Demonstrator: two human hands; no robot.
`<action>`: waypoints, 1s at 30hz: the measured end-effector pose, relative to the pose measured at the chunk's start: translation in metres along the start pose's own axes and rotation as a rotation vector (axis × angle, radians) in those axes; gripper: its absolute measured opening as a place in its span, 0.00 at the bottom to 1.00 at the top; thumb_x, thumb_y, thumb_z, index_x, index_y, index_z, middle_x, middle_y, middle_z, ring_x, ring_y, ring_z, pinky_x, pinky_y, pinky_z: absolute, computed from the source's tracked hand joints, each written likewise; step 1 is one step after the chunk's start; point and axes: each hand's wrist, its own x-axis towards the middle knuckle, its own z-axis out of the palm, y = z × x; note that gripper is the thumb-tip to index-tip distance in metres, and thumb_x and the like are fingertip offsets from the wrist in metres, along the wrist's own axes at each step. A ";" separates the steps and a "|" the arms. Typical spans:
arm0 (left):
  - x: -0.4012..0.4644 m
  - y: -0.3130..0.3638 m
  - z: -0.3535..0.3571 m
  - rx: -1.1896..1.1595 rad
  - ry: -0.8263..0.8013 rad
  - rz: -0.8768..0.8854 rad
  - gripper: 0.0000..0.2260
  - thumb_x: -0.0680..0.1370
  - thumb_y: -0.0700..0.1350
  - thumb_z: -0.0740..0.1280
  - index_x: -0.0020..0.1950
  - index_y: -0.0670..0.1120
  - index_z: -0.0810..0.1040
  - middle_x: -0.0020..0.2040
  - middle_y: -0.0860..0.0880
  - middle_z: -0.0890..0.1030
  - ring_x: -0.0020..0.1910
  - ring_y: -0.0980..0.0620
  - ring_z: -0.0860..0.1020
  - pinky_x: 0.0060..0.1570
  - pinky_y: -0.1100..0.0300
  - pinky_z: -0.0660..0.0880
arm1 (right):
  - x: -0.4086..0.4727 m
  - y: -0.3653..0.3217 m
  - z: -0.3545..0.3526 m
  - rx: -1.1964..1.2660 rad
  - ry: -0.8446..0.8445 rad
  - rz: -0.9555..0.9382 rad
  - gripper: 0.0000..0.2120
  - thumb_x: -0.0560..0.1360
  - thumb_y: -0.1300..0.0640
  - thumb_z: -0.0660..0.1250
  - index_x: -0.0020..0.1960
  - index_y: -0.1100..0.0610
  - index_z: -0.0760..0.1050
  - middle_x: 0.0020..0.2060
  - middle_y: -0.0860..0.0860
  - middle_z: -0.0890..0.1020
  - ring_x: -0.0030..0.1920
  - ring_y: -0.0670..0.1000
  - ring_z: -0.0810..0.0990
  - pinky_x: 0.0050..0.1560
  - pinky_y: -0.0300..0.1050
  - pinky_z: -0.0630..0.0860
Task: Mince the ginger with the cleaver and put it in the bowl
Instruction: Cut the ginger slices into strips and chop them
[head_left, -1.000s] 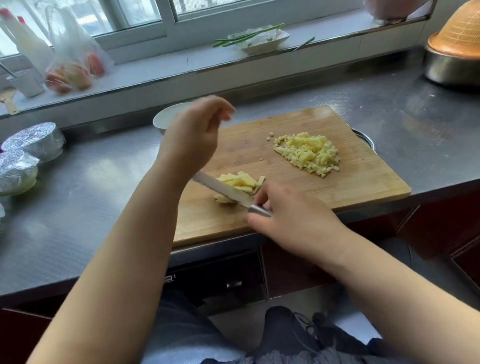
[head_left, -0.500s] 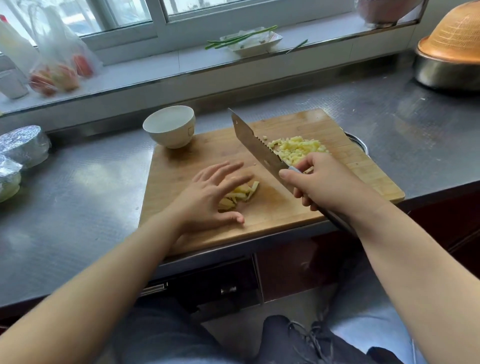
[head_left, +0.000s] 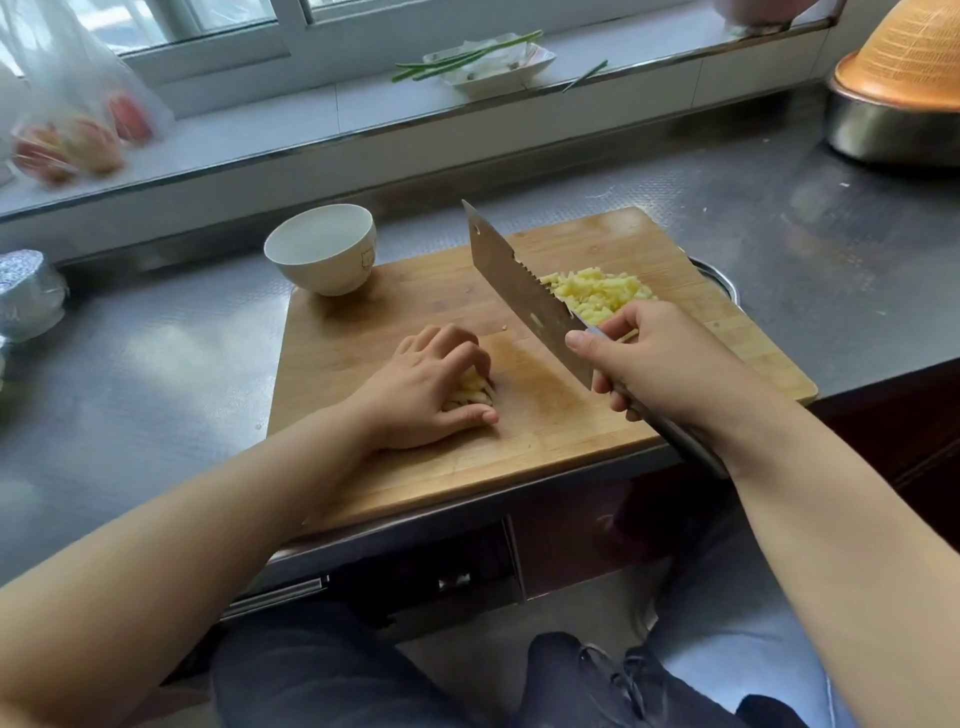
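Your left hand (head_left: 426, 384) rests on the wooden cutting board (head_left: 415, 467), fingers curled down over a small bundle of ginger strips (head_left: 470, 392), with the thumb lying flat along the near side. Its grip is closed around that bundle, pinning it to the board. Your right hand (head_left: 670, 364) holds the cleaver (head_left: 519, 291) by the handle, its grip wrapped tight, thumb against the side of the blade near its base. The blade is lifted off the board and tilts away from you, to the right of the left hand and apart from it. Behind the blade, on the far right part of the board, sits a pile of minced ginger (head_left: 597, 293). A white bowl (head_left: 322, 249) stands at the board's far left corner, its base overlapping the edge. The board lies on a grey metal desk (head_left: 156, 364), beneath a window sill (head_left: 311, 114).
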 end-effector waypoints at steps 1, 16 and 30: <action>0.000 0.001 0.001 0.002 0.002 -0.031 0.28 0.71 0.73 0.55 0.60 0.54 0.70 0.63 0.52 0.67 0.64 0.52 0.63 0.66 0.50 0.61 | 0.001 0.000 0.001 0.002 -0.010 -0.004 0.11 0.77 0.48 0.68 0.49 0.55 0.73 0.35 0.54 0.83 0.30 0.48 0.78 0.33 0.46 0.75; 0.022 0.040 0.016 0.032 0.213 -0.833 0.30 0.73 0.72 0.56 0.59 0.47 0.70 0.61 0.46 0.69 0.61 0.44 0.66 0.60 0.49 0.65 | 0.011 -0.007 0.006 0.051 -0.118 0.016 0.10 0.79 0.51 0.66 0.46 0.58 0.74 0.31 0.54 0.80 0.25 0.45 0.76 0.25 0.40 0.74; -0.023 0.021 -0.002 -0.366 0.126 -0.450 0.43 0.69 0.60 0.73 0.78 0.51 0.56 0.71 0.56 0.69 0.70 0.55 0.62 0.70 0.56 0.61 | 0.015 -0.010 0.009 -0.002 -0.150 0.009 0.11 0.80 0.51 0.65 0.45 0.59 0.73 0.31 0.56 0.80 0.26 0.48 0.77 0.28 0.43 0.76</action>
